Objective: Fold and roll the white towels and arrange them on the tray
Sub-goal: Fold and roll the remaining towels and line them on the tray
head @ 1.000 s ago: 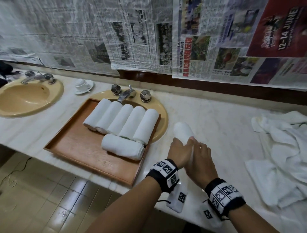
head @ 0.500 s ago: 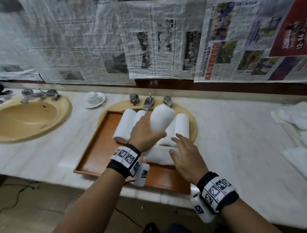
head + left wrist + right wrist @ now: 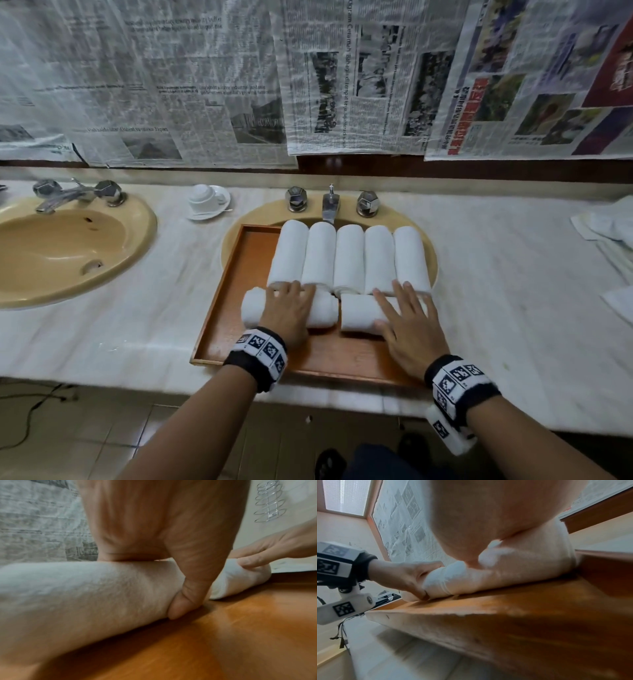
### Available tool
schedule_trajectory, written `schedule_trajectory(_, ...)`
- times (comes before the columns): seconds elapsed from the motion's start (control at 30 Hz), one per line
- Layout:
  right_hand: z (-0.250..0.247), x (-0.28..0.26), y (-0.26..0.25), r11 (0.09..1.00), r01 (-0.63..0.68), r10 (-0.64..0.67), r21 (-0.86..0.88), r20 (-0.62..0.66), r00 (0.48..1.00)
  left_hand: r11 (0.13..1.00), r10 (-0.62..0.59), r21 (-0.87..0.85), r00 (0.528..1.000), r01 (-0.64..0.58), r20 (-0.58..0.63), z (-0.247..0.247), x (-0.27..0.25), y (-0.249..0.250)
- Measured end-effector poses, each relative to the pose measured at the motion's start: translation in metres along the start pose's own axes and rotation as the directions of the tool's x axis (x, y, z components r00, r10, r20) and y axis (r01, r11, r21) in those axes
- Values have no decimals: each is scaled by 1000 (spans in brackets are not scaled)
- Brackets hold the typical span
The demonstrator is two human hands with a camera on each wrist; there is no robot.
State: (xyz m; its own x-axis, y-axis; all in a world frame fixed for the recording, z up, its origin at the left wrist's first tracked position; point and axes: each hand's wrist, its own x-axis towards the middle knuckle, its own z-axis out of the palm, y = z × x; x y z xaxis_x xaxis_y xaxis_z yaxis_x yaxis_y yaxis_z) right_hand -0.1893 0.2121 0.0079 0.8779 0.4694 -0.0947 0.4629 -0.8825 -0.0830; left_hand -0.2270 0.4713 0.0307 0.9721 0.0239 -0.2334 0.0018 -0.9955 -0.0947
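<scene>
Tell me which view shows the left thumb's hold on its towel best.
The left wrist view: the left thumb presses into the near side of the towel, its tip at the tray. In the head view the left hand hides the thumb. The right wrist view shows it small, far off.

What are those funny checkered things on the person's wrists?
Each bare forearm wears a black wristband wrapped with white tiles printed with black square patterns. A small white camera box with the same pattern hangs under the right band; the left wrist's box trails thin dark cables. No sleeves show.
</scene>
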Motion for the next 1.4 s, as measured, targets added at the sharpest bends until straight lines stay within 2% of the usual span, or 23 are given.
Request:
schedule_trajectory(0.23, 1, 2, -3, 1000, -29, 29, 4, -2, 1000, 991, 49, -119, 995, -59, -84, 7, 5, 12)
schedule_trajectory(0.3, 1, 2, -3, 1000, -24, 24, -4, 8, 1000, 972, 20, -229, 994, -44, -107, 4, 0, 6)
schedule_trajectory(0.33, 2, 2, -2, 1000, -20, 20, -7, 11, 1000, 943, -42, -333, 993, 2, -113, 0, -3, 2)
schedule_trajectory(0.37, 2, 2, -1, 1000, -18, 18, -8, 11, 1000, 883, -150, -463, 980, 75, -127, -1, -5, -6)
schedule_trajectory(0.4, 2, 3, -1, 1000, -20, 20, -7, 12, 1000, 789, -292, -593, 947, 158, -137, 1, -5, -14)
schedule_trajectory(0.47, 3, 3, -1, 1000, -23, 23, -2, 16, 1000, 550, -538, -787, 839, 278, -79, 8, -2, -34)
schedule_trajectory(0.53, 4, 3, -2, 1000, -26, 26, -10, 12, 1000, 265, -636, -914, 768, 308, 75, 16, 2, -45)
schedule_trajectory(0.57, 5, 3, -3, 1000, -25, 25, -19, 5, 1000, 152, -645, -942, 752, 299, 135, 15, 3, -44)
schedule_trajectory(0.6, 6, 3, -4, 999, -25, 25, -28, -2, 1000, 118, -652, -949, 743, 293, 149, 15, 4, -42)
schedule_trajectory(0.67, 7, 3, -5, 999, -35, 35, -34, -11, 999, 131, -680, -946, 721, 297, 133, 13, 6, -37)
schedule_trajectory(0.73, 9, 3, -7, 998, -55, 54, -24, -6, 999, 140, -706, -925, 691, 354, 157, 8, 9, -30)
schedule_trajectory(0.8, 11, 3, -9, 998, -62, 62, -7, -8, 998, 214, -708, -879, 688, 426, 161, 6, 10, -24)
schedule_trajectory(0.87, 11, 4, -12, 998, -63, 63, 8, -16, 998, 288, -691, -850, 710, 440, 134, 5, 10, -21)
schedule_trajectory(1.03, 8, 2, -14, 998, -62, 63, 30, -12, 998, 470, -577, -800, 816, 372, 40, 15, 13, -32)
schedule_trajectory(1.17, -1, 4, -11, 985, -68, 71, 156, -14, 997, 727, -514, -560, 855, 397, -62, 5, 19, -16)
schedule_trajectory(1.27, -10, 3, 2, 953, -83, 112, 290, -85, 990, 826, -392, -491, 908, 278, -147, -22, 21, 27)
schedule_trajectory(1.33, -15, 1, 18, 928, -132, 180, 349, -112, 977, 855, -261, -506, 937, 113, -233, -38, 22, 64)
schedule_trajectory(1.4, -19, -3, 44, 898, -184, 254, 399, -130, 959, 849, -110, -522, 934, -89, -339, -48, 25, 106)
